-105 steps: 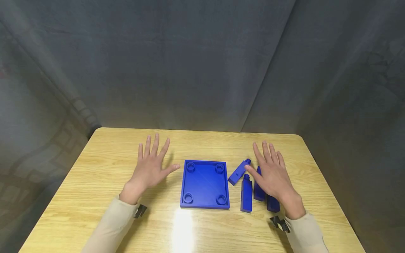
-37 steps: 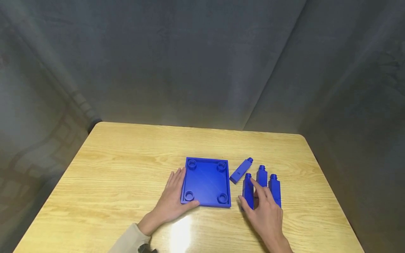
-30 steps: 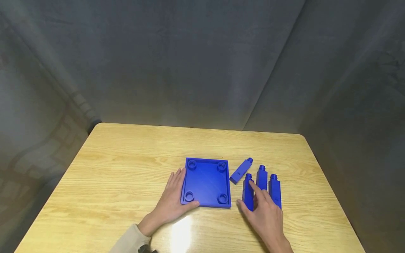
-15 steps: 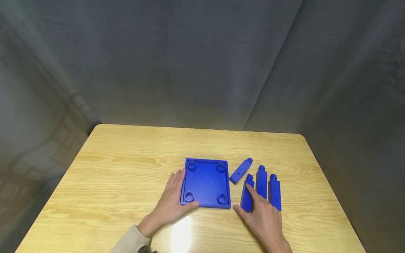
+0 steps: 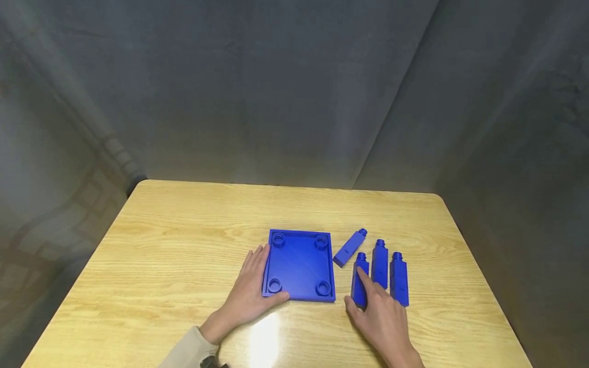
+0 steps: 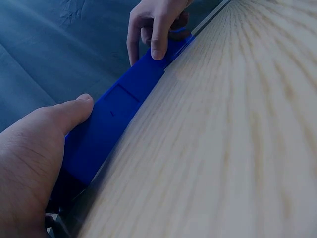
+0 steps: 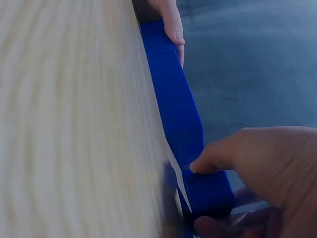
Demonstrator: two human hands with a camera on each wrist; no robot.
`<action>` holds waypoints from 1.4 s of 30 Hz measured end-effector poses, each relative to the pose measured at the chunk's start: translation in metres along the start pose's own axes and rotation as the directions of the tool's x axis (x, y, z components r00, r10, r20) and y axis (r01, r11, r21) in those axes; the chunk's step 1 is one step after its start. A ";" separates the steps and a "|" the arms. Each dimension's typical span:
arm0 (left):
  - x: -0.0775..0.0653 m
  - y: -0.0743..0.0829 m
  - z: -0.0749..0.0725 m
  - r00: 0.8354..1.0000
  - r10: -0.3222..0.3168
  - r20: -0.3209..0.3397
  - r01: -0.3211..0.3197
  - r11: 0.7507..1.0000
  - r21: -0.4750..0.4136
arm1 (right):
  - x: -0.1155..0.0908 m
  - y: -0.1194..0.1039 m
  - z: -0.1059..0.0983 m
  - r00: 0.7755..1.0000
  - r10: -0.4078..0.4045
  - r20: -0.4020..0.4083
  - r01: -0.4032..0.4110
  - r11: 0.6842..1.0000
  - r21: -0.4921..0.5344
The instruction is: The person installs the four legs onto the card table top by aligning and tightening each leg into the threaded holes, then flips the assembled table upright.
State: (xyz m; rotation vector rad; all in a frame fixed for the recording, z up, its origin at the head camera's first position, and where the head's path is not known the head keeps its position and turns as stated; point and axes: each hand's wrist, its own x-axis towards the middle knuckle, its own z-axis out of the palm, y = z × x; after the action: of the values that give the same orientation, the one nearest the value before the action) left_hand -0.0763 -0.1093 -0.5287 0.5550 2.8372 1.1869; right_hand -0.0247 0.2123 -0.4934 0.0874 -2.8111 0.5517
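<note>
A blue square tabletop [image 5: 301, 266], with a raised rim and a round socket in each corner, lies socket side up in the head view. My left hand [image 5: 250, 289] rests at its near left corner, straight fingers along the left side and thumb along the near edge. In the left wrist view the thumb [image 6: 74, 114] touches the tabletop's side wall. Right of it lies a blue square table leg [image 5: 361, 286] with a threaded tip pointing away. My right hand [image 5: 382, 319] holds this leg, index finger on top, thumb at its left side; the other fingers are partly hidden.
Three more blue legs lie near: a slanted leg [image 5: 349, 248] beside the tabletop's right edge, a middle leg [image 5: 380, 263] and a right leg [image 5: 399, 278]. All rest on a light wooden table [image 5: 184, 220], with grey curtains [image 5: 294, 92] behind and at the sides.
From raised and spread, my left hand has come down to the tabletop's corner and my right hand to the nearest leg. That leg tilted briefly about half a second ago and stands straighter now.
</note>
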 end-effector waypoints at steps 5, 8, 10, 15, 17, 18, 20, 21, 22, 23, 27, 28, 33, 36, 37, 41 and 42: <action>0.000 -0.001 0.000 1.000 -0.001 -0.004 0.001 1.000 0.002 | -0.001 -0.001 -0.002 0.998 -0.008 -0.056 0.008 1.000 -0.002; 0.000 -0.001 0.000 1.000 -0.002 0.002 0.002 1.000 0.002 | 0.000 -0.001 -0.004 0.996 -0.001 -0.092 0.001 1.000 0.005; 0.001 -0.001 0.000 1.000 0.000 0.003 0.000 1.000 0.004 | 0.001 0.000 -0.005 0.993 0.006 -0.120 -0.005 1.000 0.011; 0.001 0.000 0.000 1.000 0.003 0.002 -0.003 1.000 0.013 | 0.002 0.002 -0.007 0.982 0.003 -0.191 0.001 1.000 0.022; 0.001 -0.001 0.000 1.000 0.006 -0.003 -0.006 1.000 0.015 | 0.003 0.003 -0.007 0.976 -0.005 -0.217 0.012 0.999 0.032; 0.001 -0.001 0.000 1.000 0.007 -0.005 -0.007 1.000 0.014 | 0.003 0.003 -0.008 0.973 -0.009 -0.230 0.018 0.999 0.038; 0.001 -0.001 0.000 1.000 0.008 -0.009 -0.008 1.000 0.013 | 0.004 0.004 -0.008 0.967 -0.017 -0.256 0.029 0.999 0.043; 0.001 -0.002 0.000 1.000 0.009 -0.011 -0.009 1.000 0.012 | 0.005 0.004 -0.009 0.963 -0.021 -0.269 0.033 0.999 0.043; 0.001 -0.002 0.000 1.000 0.011 -0.014 -0.010 1.000 0.012 | 0.005 0.004 -0.009 0.960 -0.023 -0.280 0.036 0.999 0.041; 0.001 -0.002 0.000 1.000 0.009 -0.014 -0.009 1.000 0.015 | 0.005 0.005 -0.009 0.955 -0.026 -0.294 0.039 0.999 0.038; -0.001 -0.002 0.001 1.000 0.009 -0.013 -0.009 1.000 0.013 | 0.005 0.007 -0.010 0.936 -0.040 -0.349 0.054 0.998 0.030; -0.001 -0.002 0.001 1.000 0.009 -0.013 -0.009 1.000 0.014 | 0.005 0.009 -0.010 0.930 -0.045 -0.365 0.061 0.998 0.031; -0.002 -0.002 0.001 1.000 0.016 -0.011 -0.016 1.000 0.007 | 0.006 0.015 -0.011 0.883 -0.086 -0.461 0.125 0.991 0.054; -0.002 -0.002 0.001 1.000 0.019 -0.014 -0.019 1.000 0.004 | 0.008 0.019 -0.012 0.858 -0.096 -0.505 0.155 0.985 0.077; -0.002 -0.001 0.001 1.000 0.018 -0.014 -0.018 1.000 0.002 | 0.008 0.020 -0.012 0.855 -0.090 -0.510 0.158 0.983 0.090; -0.001 -0.001 0.001 1.000 0.020 -0.012 -0.020 1.000 0.005 | 0.009 0.021 -0.015 0.876 0.001 -0.483 0.107 0.974 0.197; -0.001 -0.001 0.001 1.000 0.023 -0.012 -0.023 1.000 0.005 | 0.009 0.021 -0.017 0.883 0.038 -0.468 0.081 0.969 0.233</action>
State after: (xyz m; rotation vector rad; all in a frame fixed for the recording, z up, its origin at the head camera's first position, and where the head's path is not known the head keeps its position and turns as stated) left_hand -0.0754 -0.1100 -0.5302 0.5838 2.8522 1.1914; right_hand -0.0316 0.2380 -0.4838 0.0282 -2.2575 0.7958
